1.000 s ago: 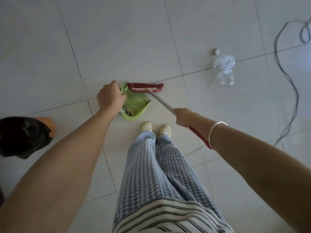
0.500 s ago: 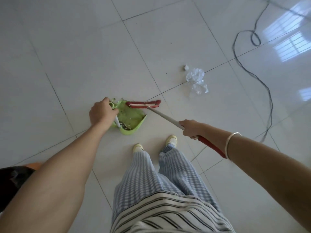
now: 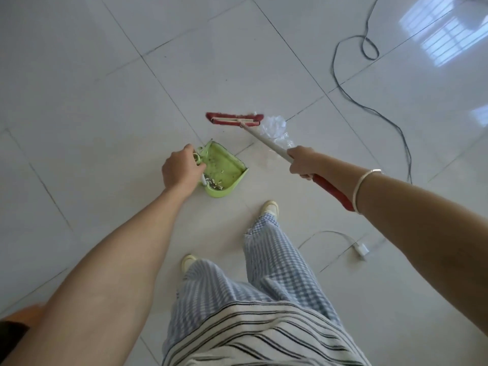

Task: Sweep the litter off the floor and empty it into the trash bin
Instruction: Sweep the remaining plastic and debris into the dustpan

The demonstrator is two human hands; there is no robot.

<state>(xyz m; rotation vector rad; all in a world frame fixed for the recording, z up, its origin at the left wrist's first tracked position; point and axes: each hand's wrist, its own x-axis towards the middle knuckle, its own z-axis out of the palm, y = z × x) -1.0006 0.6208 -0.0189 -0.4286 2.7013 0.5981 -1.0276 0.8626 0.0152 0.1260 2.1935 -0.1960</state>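
Note:
My left hand grips the handle of a green dustpan, which holds small bits of litter at its back edge. My right hand holds the grey and red handle of a broom. The red broom head rests on the white tile floor beyond the dustpan, touching a crumpled clear plastic bag at its right end. A small white scrap shows just behind the broom head. The trash bin, orange with a black liner, peeks in at the bottom left corner.
A long dark cable snakes over the floor at the right. A white charger with its cord lies near my right foot. My legs in checked trousers and pale shoes stand below the dustpan.
The broom head has left the dustpan's mouth and gone out to the right, up against the plastic bag. I have stepped forward, and the bin has slid to the corner of view.

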